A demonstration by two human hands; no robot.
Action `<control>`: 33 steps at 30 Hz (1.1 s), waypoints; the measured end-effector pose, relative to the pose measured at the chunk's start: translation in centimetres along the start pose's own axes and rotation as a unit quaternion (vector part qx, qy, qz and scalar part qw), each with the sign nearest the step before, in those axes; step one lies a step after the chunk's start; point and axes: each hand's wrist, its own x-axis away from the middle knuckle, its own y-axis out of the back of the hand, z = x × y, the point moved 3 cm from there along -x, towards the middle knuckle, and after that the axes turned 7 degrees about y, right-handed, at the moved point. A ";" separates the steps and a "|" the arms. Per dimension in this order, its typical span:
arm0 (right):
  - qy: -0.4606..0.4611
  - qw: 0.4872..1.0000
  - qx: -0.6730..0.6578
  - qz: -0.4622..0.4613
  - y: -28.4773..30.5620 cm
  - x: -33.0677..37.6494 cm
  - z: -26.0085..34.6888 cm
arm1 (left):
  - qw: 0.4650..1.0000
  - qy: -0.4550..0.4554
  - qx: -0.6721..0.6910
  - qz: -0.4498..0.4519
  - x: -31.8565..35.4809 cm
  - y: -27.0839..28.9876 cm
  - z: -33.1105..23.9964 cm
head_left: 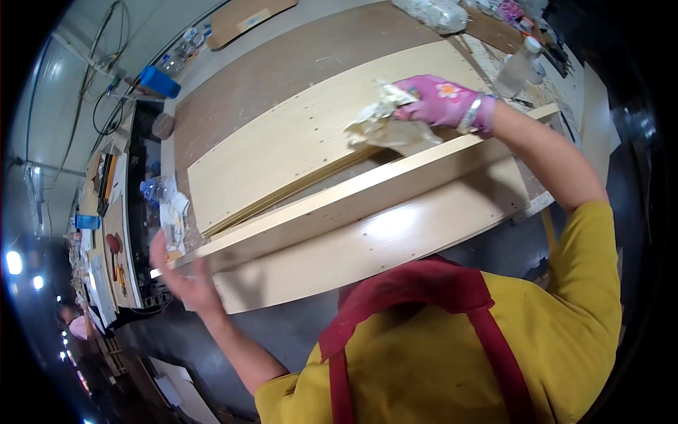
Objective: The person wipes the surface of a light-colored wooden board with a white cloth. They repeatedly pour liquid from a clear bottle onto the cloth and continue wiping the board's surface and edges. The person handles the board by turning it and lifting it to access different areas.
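Note:
A crumpled cream cloth (392, 121) is bunched in my right hand (452, 104), which wears a pink flowered glove. The fingers are closed on it, just above the far side of a long pale wooden board (339, 194) standing on edge. At that board's left end is my bare left hand (187, 286), slightly blurred, thumb and fingers spread around the end; whether they press on it I cannot tell. A flat pale board (381, 240) lies on the near side of the standing one. Beyond it rests a stack of wide pale boards (282, 141) with small holes.
The brown work table (240, 95) carries a clear bottle (519, 67) and a plastic-wrapped bundle (434, 14) at the far right. A blue container (159, 81) and a ball of twine (162, 126) are at the left. Farther left, a side bench (120, 240) holds tools.

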 end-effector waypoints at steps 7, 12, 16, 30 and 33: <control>0.048 0.964 -0.137 -0.224 9.9 4.2 -0.6 | 0.926 -0.123 -0.219 0.282 0.3 -9.0 -8.2; 0.126 0.792 -0.467 -0.373 21.4 13.7 -9.3 | 0.916 -0.078 -0.199 0.341 0.3 -9.2 -9.8; 0.181 0.714 -0.547 -0.398 23.8 20.0 -10.8 | 0.904 -0.059 -0.188 0.381 0.3 -10.2 -11.6; 0.079 0.730 -0.495 -0.465 19.6 20.1 -14.0 | 0.779 -0.218 -0.181 0.559 -2.5 -16.7 -19.4; 0.047 0.754 -0.548 -0.359 17.0 16.3 -17.7 | 0.772 -0.233 -0.179 0.564 -2.9 -17.9 -20.3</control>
